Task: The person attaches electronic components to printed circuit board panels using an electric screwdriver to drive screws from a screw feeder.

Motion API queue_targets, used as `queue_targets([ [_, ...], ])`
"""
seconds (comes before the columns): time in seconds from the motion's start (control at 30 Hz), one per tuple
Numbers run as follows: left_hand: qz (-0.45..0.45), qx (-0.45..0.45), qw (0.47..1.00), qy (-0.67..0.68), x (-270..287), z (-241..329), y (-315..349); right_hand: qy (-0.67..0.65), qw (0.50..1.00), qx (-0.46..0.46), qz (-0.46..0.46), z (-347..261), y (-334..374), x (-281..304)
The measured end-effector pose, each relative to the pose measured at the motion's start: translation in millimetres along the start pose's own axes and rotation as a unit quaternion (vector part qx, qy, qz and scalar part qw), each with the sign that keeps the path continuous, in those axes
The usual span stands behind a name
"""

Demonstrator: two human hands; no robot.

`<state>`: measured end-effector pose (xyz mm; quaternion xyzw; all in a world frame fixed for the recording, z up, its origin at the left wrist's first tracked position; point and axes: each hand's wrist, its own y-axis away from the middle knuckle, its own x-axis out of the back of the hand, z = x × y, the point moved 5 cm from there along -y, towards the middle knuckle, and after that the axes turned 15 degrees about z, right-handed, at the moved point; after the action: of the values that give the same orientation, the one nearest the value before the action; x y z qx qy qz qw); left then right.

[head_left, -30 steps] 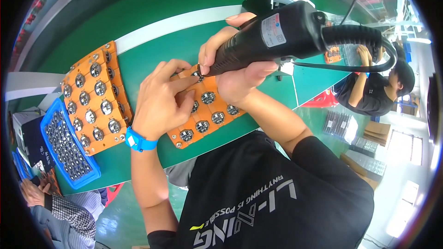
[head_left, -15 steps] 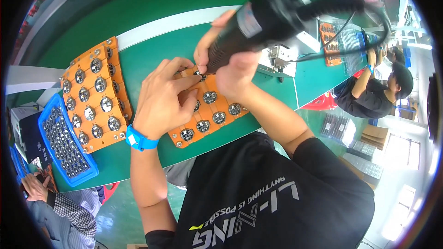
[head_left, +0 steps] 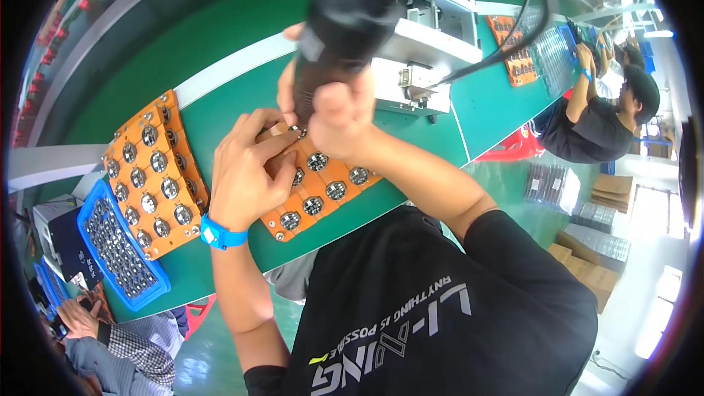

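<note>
My right hand [head_left: 339,114] is wrapped round a black electric screwdriver [head_left: 341,18], held nearly upright with its lower end over the far part of an orange fixture plate [head_left: 275,221]. The screwdriver's tip is hidden by the fingers. My left hand [head_left: 253,165], with a blue wrist strap [head_left: 221,233], rests on the plate's left side. Its fingers are apart, and the index fingertip touches a small round circuit board [head_left: 299,132] beside the screwdriver. Several more round boards, such as one near the front [head_left: 313,206], sit in the plate's recesses.
Stacked orange plates [head_left: 158,169] filled with round boards lie at the left, beside a blue tray [head_left: 163,287] of loose boards. A white machine [head_left: 433,44] stands beyond my right arm. A co-worker [head_left: 605,114] sits far right; another person's hand [head_left: 79,317] shows lower left.
In the picture, the screwdriver and my right hand have shifted left, and the screwdriver is more upright. My left fingers stay at the same board. The view has turned slightly.
</note>
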<state>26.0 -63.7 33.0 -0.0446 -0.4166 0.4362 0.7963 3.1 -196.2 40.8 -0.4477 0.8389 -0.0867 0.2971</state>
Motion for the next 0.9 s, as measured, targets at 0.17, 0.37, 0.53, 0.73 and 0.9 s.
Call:
queue_targets([
  [0.17, 0.014, 0.004, 1.0, 0.019, 4, -2, 2, 0.149, 0.984, 0.03, 0.091, -96, -19, 36],
  [0.37, 0.006, 0.012, 0.999, 0.032, 4, -2, -1, 0.163, 0.961, 0.08, 0.208, -117, -31, 86],
  [0.53, 0.012, 0.009, 0.999, 0.035, 4, -3, -2, 0.172, 0.965, 0.086, 0.176, -107, -28, 87],
  [0.73, 0.01, 0.034, 0.998, 0.047, 6, -8, 0, 0.177, 0.977, -0.001, 0.118, -98, -26, 77],
  [0.9, -0.016, 0.056, 0.994, 0.087, 5, -14, 0, 0.098, 0.992, -0.046, 0.067, -65, -4, 32],
])
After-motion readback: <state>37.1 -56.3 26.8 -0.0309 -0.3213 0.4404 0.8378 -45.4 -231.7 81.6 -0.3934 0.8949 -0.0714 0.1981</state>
